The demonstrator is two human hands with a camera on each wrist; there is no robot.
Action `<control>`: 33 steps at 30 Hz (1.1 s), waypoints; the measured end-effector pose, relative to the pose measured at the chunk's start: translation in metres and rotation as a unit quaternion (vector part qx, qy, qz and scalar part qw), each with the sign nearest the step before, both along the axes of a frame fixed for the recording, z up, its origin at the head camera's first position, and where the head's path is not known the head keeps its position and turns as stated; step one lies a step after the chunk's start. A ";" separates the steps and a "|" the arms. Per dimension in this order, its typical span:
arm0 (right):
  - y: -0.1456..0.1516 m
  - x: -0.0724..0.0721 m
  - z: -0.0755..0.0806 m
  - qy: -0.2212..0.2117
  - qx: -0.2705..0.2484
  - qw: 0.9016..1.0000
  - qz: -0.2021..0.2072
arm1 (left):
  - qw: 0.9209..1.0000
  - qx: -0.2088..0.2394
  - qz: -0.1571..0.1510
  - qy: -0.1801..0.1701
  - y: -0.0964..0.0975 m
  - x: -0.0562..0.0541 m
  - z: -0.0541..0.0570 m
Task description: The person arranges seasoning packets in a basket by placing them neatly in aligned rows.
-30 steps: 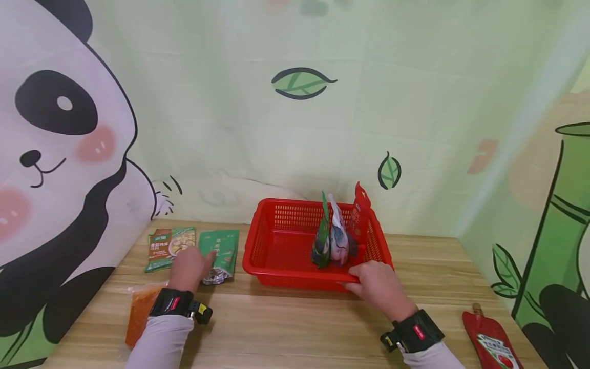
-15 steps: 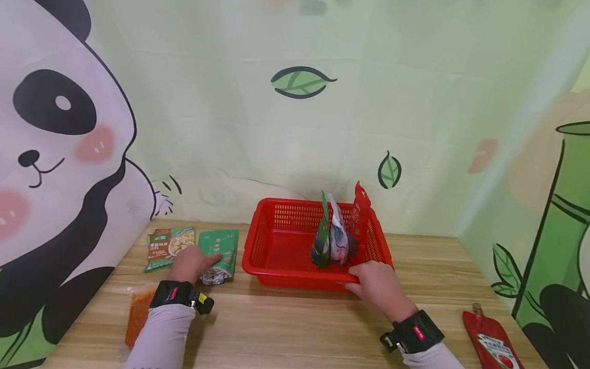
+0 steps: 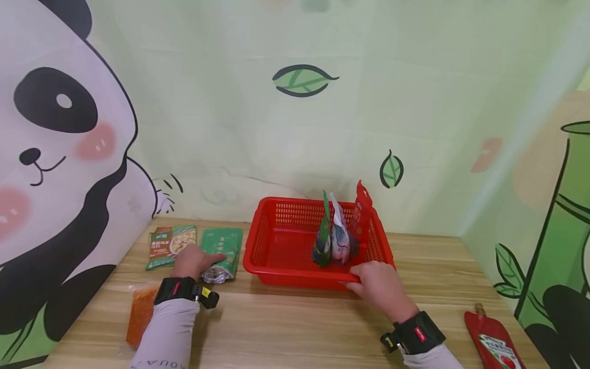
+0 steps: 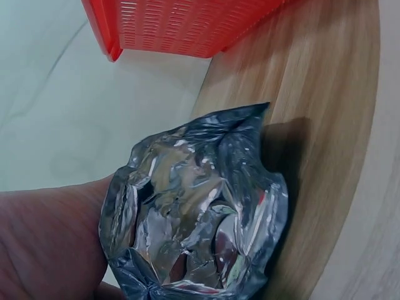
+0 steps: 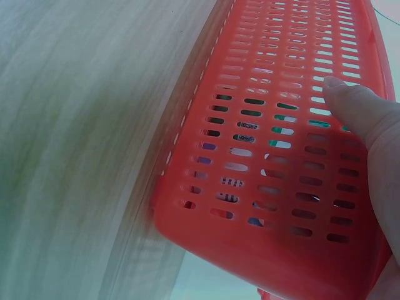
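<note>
My left hand (image 3: 192, 262) grips a green pouch (image 3: 224, 242) by its left side, one digit lying across its front. The pouch's silvery foil underside (image 4: 194, 212) fills much of the left wrist view; the fingers behind it are hidden. My right hand (image 3: 375, 282) holds the front rim of a red plastic basket (image 3: 299, 277) near its right corner, and the right wrist view shows the thumb (image 5: 350, 103) against the slotted wall. Inside the basket's right half stand a green packet (image 3: 323, 238), a whitish packet (image 3: 340, 238) and a red packet (image 3: 361, 212).
Left of the green pouch lies a brown-and-green food packet (image 3: 171, 247). An orange clear-wrapped packet (image 3: 140, 315) is partly behind the left forearm. A red ketchup pouch (image 3: 494, 338) lies at the right front of the wooden table (image 3: 286, 328). A printed cloth backdrop (image 3: 221, 128) rises behind.
My left hand has come down onto the green pouch, its digit now lying across the front. The pouch has shifted slightly rightward. My right hand stays on the basket rim.
</note>
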State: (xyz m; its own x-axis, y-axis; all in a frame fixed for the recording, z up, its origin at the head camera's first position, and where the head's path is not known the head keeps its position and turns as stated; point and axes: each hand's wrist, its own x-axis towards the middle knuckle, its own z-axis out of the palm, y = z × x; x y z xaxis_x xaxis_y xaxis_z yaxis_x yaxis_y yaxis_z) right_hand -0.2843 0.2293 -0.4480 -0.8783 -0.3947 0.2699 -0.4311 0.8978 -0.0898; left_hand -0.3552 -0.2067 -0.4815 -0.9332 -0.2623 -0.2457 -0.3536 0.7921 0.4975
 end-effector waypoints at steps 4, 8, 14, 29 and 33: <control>0.000 -0.001 -0.001 0.001 0.000 1.000 0.001 | 1.000 0.007 -0.007 -0.010 0.001 0.000 -0.001; 0.000 -0.002 -0.002 0.005 0.001 1.000 0.002 | 1.000 0.012 -0.021 -0.013 0.002 0.000 0.000; 0.001 -0.002 -0.004 0.006 0.002 1.000 -0.002 | 0.999 0.041 -0.012 -0.027 0.004 -0.001 -0.001; -0.001 -0.002 -0.001 -0.006 0.002 1.000 -0.014 | 0.999 0.045 -0.010 0.025 0.019 0.004 -0.002; 0.000 -0.002 -0.001 -0.006 0.000 1.000 -0.012 | 0.998 0.044 -0.021 0.032 0.021 0.008 -0.001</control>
State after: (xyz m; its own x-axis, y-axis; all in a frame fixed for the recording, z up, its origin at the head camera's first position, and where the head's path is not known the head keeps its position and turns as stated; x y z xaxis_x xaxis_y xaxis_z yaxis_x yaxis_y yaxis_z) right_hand -0.2864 0.2289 -0.4492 -0.8909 -0.3724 0.2600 -0.4075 0.9082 -0.0953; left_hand -0.3471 -0.1854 -0.4825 -0.9570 -0.2037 -0.2063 -0.2875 0.7581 0.5854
